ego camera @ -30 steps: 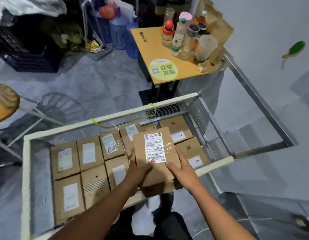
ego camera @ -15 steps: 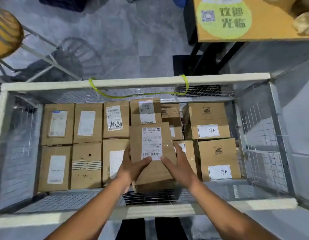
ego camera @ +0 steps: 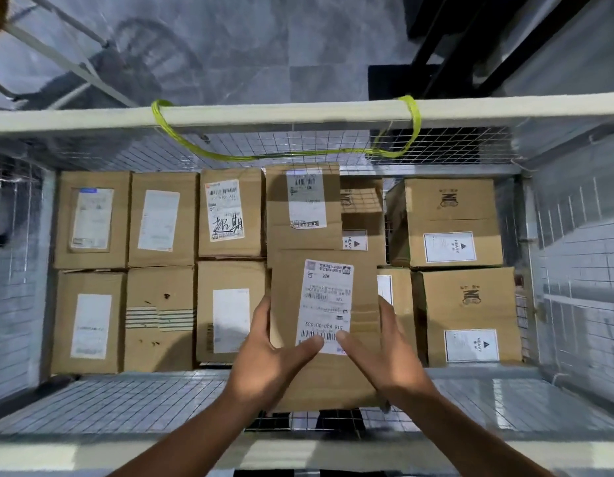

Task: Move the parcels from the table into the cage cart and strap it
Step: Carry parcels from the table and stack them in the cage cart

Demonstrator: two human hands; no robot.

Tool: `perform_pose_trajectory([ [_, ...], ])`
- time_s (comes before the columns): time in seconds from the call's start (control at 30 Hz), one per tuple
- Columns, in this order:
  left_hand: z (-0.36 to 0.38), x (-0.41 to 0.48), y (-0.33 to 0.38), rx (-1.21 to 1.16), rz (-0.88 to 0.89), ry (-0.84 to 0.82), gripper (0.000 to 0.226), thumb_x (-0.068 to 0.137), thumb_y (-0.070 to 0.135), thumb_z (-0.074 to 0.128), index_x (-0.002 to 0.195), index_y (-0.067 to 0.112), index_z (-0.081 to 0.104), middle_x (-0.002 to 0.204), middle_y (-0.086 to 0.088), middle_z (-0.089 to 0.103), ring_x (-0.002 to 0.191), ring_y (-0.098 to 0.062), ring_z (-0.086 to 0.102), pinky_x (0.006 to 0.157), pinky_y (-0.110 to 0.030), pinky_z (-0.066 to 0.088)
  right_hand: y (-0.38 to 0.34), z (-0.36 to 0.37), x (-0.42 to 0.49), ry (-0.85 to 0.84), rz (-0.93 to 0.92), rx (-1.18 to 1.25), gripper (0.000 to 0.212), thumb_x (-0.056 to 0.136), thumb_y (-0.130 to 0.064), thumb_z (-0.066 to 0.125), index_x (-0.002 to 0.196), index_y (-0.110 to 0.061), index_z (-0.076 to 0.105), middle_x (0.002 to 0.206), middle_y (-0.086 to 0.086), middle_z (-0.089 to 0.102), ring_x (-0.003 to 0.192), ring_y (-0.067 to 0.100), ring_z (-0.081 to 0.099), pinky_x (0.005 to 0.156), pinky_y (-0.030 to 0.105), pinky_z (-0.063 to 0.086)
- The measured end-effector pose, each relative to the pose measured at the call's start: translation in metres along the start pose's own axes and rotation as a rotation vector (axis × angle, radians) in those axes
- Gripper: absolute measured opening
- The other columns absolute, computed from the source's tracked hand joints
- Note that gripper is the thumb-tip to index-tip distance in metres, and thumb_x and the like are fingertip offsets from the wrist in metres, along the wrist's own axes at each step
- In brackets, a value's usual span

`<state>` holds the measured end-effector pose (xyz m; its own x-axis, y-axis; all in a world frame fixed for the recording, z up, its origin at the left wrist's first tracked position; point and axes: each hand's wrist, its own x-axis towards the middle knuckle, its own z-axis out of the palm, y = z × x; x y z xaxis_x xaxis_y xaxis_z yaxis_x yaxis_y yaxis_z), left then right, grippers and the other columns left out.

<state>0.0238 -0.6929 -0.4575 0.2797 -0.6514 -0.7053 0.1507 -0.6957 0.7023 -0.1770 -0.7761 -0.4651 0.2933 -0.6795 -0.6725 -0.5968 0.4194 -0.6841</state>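
Note:
I look straight down into the wire cage cart (ego camera: 298,113), whose floor is packed with several brown cardboard parcels. Both my hands hold one more parcel (ego camera: 324,270) with a white barcode label, low inside the cart above the near row. My left hand (ego camera: 274,356) grips its left side, thumb across the label's bottom edge. My right hand (ego camera: 384,352) grips its right side the same way. A yellow-green strap (ego camera: 288,153) is looped around the far top rail and sags along the far mesh wall.
Two bigger boxes marked HEAVY (ego camera: 448,246) stand stacked at the right end. The near mesh wall (ego camera: 126,397) slopes under my forearms. Beyond the cart lie grey floor tiles, a chair's metal legs (ego camera: 61,60) at far left and a black table base (ego camera: 433,49).
My view has tipped further down and closer into the cart; the table top has left the frame. My hands have carried the parcel lower, down among the packed boxes.

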Motion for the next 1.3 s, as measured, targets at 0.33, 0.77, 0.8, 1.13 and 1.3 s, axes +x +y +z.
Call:
perform_pose_trajectory([
  [0.33,0.001,0.028,-0.027,-0.056,-0.012,0.052,0.085,0.075,0.05,0.094,0.14,0.063,0.041,0.128,0.014,0.073,0.115,-0.011,0.072,0.096,-0.043,0.061,0.018,0.027,0.029,0.008,0.01,0.015,0.089,0.078,-0.08,0.069,0.151,-0.06,0.024,0.149,-0.015,0.042,0.137,0.011,0.047,0.113,0.049,0.044],
  [0.77,0.003,0.074,-0.069,0.71,0.172,0.386,0.077,0.088,0.069,0.068,0.138,0.014,0.05,0.127,-0.002,0.041,0.12,-0.022,0.038,0.1,-0.052,0.048,0.073,0.048,0.07,-0.068,0.044,-0.074,0.058,0.093,-0.071,0.056,0.144,-0.05,0.036,0.133,-0.019,0.063,0.122,0.006,0.061,0.105,0.038,0.05],
  [0.8,-0.001,0.083,-0.069,0.735,0.173,0.389,0.079,0.091,0.068,0.064,0.145,0.013,0.047,0.138,-0.008,0.043,0.128,-0.027,0.038,0.108,-0.054,0.043,0.072,0.049,0.075,-0.075,0.012,-0.103,0.053,0.097,-0.069,0.052,0.143,-0.049,0.037,0.13,-0.024,0.064,0.12,0.001,0.061,0.103,0.03,0.05],
  [1.13,-0.016,0.131,-0.096,0.989,0.398,0.332,0.079,0.103,0.063,0.044,0.167,0.027,0.014,0.174,-0.01,0.012,0.16,-0.036,0.007,0.128,-0.058,0.006,0.097,0.069,0.106,-0.035,-0.004,-0.244,0.059,0.095,-0.077,0.041,0.145,-0.048,0.029,0.125,-0.016,0.059,0.101,-0.003,0.058,0.087,0.029,0.044],
  [1.3,-0.017,0.112,-0.07,1.085,0.246,0.28,0.082,0.102,0.072,0.034,0.167,0.032,0.004,0.176,-0.005,-0.002,0.161,-0.032,-0.006,0.128,-0.059,-0.002,0.063,0.053,0.098,-0.109,0.045,-0.3,0.057,0.099,-0.065,0.046,0.144,-0.03,0.042,0.133,0.001,0.065,0.119,0.022,0.065,0.102,0.05,0.053],
])
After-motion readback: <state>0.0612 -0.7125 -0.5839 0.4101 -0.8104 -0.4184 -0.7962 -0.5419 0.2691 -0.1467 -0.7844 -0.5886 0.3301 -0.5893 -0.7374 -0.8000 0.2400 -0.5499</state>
